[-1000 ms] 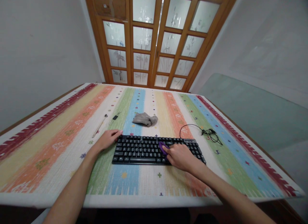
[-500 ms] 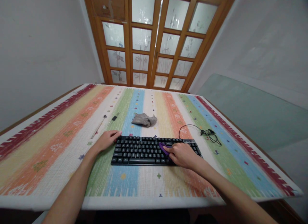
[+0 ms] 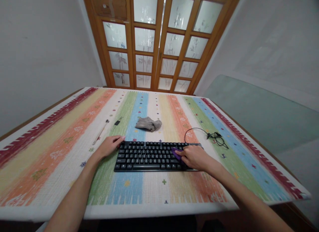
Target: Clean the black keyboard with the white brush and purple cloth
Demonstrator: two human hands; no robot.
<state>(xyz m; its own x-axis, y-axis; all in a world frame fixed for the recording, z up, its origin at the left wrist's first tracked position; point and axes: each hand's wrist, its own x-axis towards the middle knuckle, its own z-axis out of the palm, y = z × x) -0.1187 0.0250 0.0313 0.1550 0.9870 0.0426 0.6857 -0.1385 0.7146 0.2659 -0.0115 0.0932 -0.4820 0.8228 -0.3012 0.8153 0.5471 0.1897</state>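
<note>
The keyboard (image 3: pixel 144 157) stretches lengthwise rightward from our left hand (image 3: pixel 110 145), which touches its far-left corner, grip unclear; our right hand (image 3: pixel 196 157), over the other end, holds the purple cloth (image 3: pixel 176 155) against it.

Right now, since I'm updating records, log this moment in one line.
left hand: at far left corner of keyboard | right hand: holding purple item on keyboard | gray cloth: beyond keyboard

Dim, soft light glows brightest through frosted panes (image 3: pixel 144 39) beyond the far edge of the desk (image 3: pixel 149 209). A faint shadow lies under the right forearm (image 3: pixel 231 182). Keyboard (image 3: pixel 143 156) lettering blurs; wide-angle distortion stretches the near corners.
</note>
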